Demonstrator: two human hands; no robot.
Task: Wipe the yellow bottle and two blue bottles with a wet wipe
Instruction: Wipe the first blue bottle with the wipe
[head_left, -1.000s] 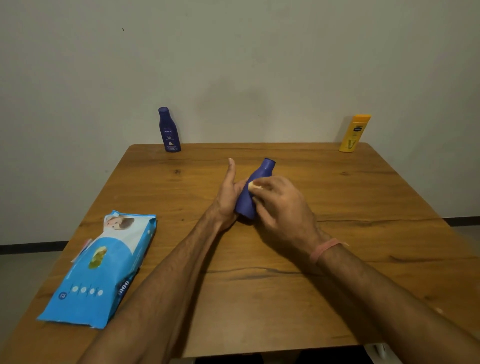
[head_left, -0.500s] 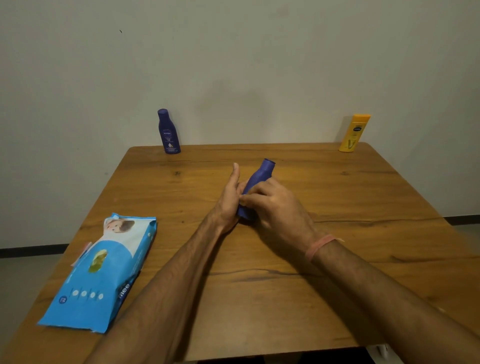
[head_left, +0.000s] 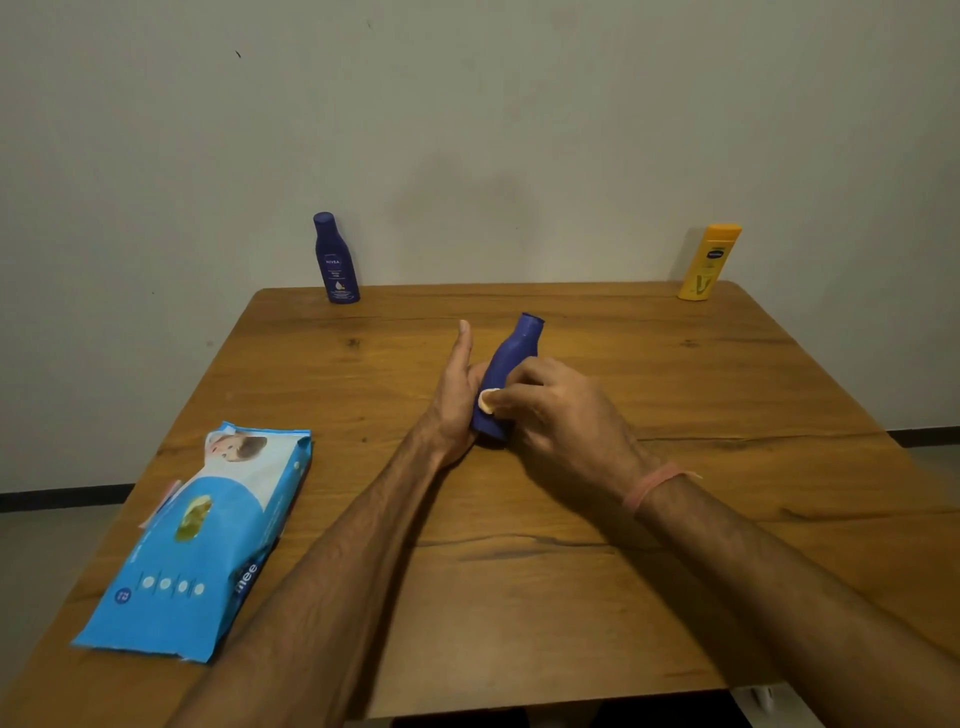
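The step in hand looks like the wiping of one of the two blue bottles: a blue bottle (head_left: 506, 376) lies tilted in the middle of the frame, its base low on the wooden table (head_left: 675, 395) and its neck pointing toward the upper right, held between the two hands. The left hand (head_left: 456, 395) stands edge-on against the bottle's left side with its fingers straight and pointing up the frame, bracing the bottle rather than curling round it, as far as this view shows; whether the thumb wraps behind the bottle is hidden. The right hand (head_left: 561, 410) comes in from the right with its fingers curled, pinching a small pale wad, apparently the wet wipe (head_left: 488, 401), and pressing it against the lower body of the bottle. The second blue bottle (head_left: 335, 258), a Nivea one, stands upright at the table's far edge in the upper left of the frame, and the yellow bottle (head_left: 709, 262) stands upright at the far right corner, both well apart from the hands. A blue wet-wipe pack (head_left: 202, 540) lies flat in the lower left. Nothing shows whether the standing bottles are already wiped. The next move probably calls for rubbing the wipe along the bottle toward its neck while the left hand turns it to present unwiped sides.
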